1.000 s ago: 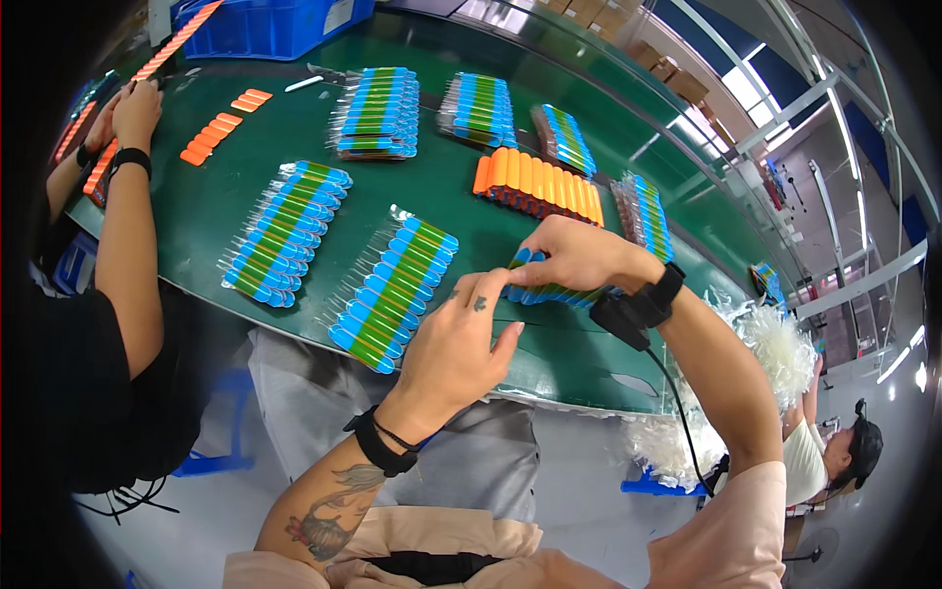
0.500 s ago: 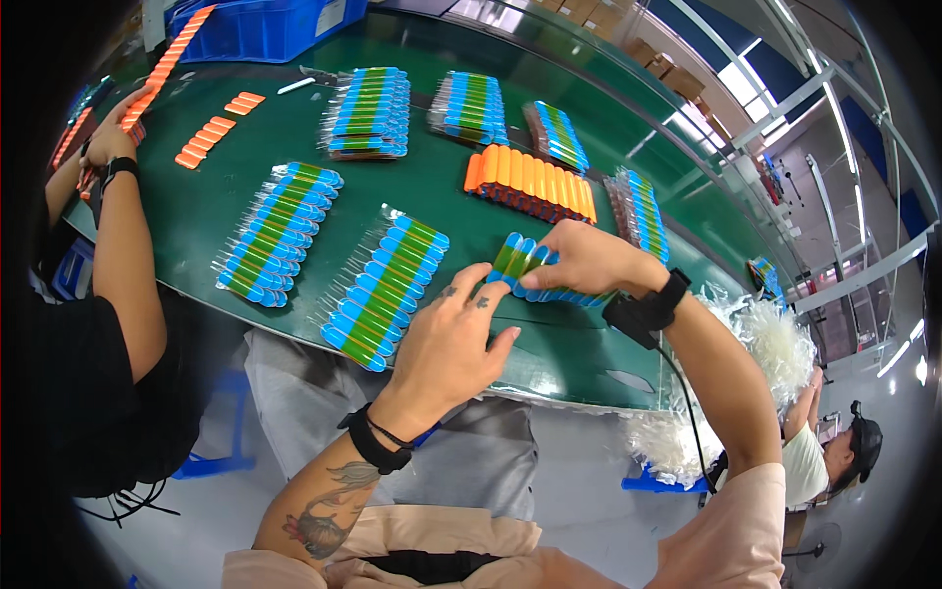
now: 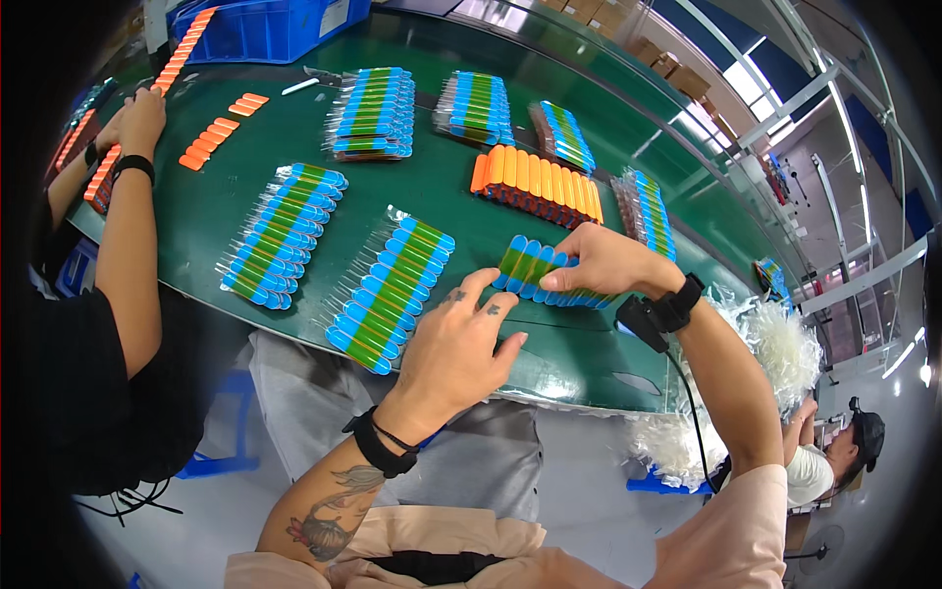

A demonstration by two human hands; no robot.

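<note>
The right hand (image 3: 613,260) grips one scalloped blue-and-green bundle (image 3: 525,263) on the tabletop (image 3: 559,348); the left hand (image 3: 451,348), loosely open, is at its eight o'clock. One orange stack (image 3: 535,182) sits at twelve, two similar bundles (image 3: 392,287) toward nine.

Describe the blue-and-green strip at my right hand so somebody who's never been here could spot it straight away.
Start at the green table and find the orange stack. Just nearer you, your right hand lies over a blue-and-green strip of rounded pieces. Unlike the similar blue-and-green bundles to its left, it's partly covered by your right hand.
</note>
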